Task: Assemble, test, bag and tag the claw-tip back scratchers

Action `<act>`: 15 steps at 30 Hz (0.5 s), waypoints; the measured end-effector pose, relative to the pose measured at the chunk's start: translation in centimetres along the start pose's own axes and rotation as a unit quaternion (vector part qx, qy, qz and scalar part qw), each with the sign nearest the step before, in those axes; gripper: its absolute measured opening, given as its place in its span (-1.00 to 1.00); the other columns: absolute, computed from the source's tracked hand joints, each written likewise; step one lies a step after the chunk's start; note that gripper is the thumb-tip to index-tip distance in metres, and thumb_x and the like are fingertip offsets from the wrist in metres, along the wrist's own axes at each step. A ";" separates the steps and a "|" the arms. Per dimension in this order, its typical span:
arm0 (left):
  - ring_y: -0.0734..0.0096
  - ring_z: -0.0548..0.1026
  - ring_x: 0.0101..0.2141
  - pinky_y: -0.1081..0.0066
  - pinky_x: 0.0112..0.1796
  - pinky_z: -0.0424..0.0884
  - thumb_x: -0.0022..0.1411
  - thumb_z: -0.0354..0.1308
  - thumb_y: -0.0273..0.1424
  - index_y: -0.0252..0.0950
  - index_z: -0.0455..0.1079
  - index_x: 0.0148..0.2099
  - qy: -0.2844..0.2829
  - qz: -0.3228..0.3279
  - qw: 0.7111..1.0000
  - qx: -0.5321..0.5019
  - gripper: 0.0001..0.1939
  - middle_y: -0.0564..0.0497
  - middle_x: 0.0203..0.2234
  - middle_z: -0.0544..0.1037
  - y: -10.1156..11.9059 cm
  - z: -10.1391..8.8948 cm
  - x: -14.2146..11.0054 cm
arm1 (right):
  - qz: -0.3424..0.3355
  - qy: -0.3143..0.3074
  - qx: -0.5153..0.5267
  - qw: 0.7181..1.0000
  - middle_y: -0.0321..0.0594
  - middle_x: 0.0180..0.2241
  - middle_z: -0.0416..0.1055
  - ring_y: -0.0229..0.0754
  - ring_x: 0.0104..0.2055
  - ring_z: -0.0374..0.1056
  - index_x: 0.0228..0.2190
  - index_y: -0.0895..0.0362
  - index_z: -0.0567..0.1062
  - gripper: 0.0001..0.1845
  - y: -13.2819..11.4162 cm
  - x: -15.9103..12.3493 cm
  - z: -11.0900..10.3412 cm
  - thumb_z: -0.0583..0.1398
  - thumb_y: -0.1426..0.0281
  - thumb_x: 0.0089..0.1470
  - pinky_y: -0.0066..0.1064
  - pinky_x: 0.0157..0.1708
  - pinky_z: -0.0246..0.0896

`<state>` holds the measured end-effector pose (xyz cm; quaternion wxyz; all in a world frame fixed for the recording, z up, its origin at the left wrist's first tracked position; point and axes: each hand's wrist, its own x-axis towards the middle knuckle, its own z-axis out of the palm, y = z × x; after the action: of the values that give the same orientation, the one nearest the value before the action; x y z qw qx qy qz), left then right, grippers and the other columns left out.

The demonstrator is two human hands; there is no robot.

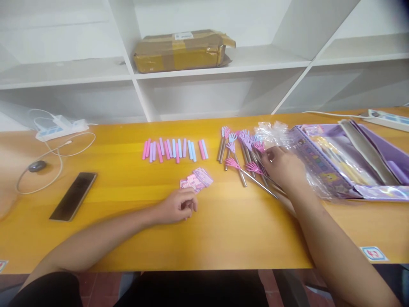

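Observation:
My left hand rests on the yellow table with fingers curled, just below a small fan of pink cards; it holds nothing I can see. My right hand lies over the right end of a heap of metal sticks topped with tiny pink and blue hands, fingers bent around one or more of them. A row of several pink and blue tubes lies further left. Crinkled clear wrap sits beside my right hand.
An open purple box with clear wrapping lies at the right. A dark phone, a white power strip and a cable with a round puck lie at the left. White shelves behind hold a brown parcel.

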<state>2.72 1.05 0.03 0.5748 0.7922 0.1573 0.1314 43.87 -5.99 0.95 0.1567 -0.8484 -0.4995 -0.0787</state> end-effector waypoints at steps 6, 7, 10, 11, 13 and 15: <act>0.55 0.50 -0.49 0.54 -0.43 0.37 0.11 0.08 -0.66 -0.29 0.45 -0.26 -0.005 0.010 1.000 0.011 -0.77 0.08 -0.40 0.49 -0.1 0.0 0.1 | 0.010 -0.014 0.010 1.000 0.11 -0.04 0.53 0.08 -0.20 0.44 -0.05 0.11 0.63 -0.53 1.4 0.4 0.8 0.06 0.08 0.36 -0.17 -0.29 0.19; 0.54 0.49 -0.48 0.54 -0.43 0.36 0.11 0.08 -0.65 -0.29 0.46 -0.26 -0.004 0.011 1.000 0.011 -0.78 0.08 -0.40 0.49 -0.1 0.0 0.2 | 0.005 -0.009 0.020 1.000 0.10 -0.03 0.52 0.08 -0.19 0.45 -0.04 0.10 0.62 -0.53 1.1 0.3 0.7 0.06 0.09 0.36 -0.18 -0.27 0.20; 0.53 0.45 -0.46 0.53 -0.40 0.32 0.10 0.10 -0.64 -0.29 0.47 -0.26 0.003 0.025 0.999 0.026 -0.78 0.08 -0.41 0.49 -0.1 0.0 0.2 | -0.032 0.026 0.052 0.998 0.07 -0.05 0.51 0.04 -0.18 0.44 -0.04 0.10 0.62 -0.58 -0.7 0.4 -0.1 0.07 0.15 0.36 -0.20 -0.24 0.24; 0.53 0.44 -0.46 0.52 -0.39 0.31 0.09 0.10 -0.64 -0.29 0.48 -0.26 0.005 0.031 0.999 0.032 -0.78 0.08 -0.41 0.49 -0.1 0.0 0.2 | -0.052 0.028 0.057 0.997 0.05 -0.07 0.51 0.03 -0.18 0.44 -0.07 0.10 0.62 -0.60 -1.6 0.6 -0.3 0.07 0.18 0.35 -0.20 -0.22 0.25; 0.52 0.42 -0.45 0.52 -0.39 0.30 0.09 0.11 -0.63 -0.29 0.48 -0.26 0.005 0.039 0.999 0.038 -0.79 0.08 -0.42 0.48 -0.3 0.1 0.3 | -0.081 0.010 0.054 0.995 0.02 -0.11 0.51 0.02 -0.19 0.44 -0.13 0.09 0.63 -0.63 -3.4 1.6 -0.7 0.08 0.20 0.33 -0.20 -0.20 0.25; 0.51 0.41 -0.46 0.51 -0.39 0.29 0.11 0.11 -0.61 -0.29 0.49 -0.25 0.002 0.039 0.998 0.038 -0.80 0.08 -0.44 0.48 -0.5 0.1 0.3 | -0.087 -0.029 0.034 0.995 -0.01 -0.15 0.51 0.03 -0.22 0.43 -0.20 0.07 0.64 -0.64 -5.2 3.2 -1.0 0.09 0.19 0.33 -0.18 -0.22 0.23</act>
<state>2.95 1.25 -0.50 0.5381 0.8190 0.1322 0.1493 40.91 -1.34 3.77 0.1638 -0.7978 -0.5781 -0.0504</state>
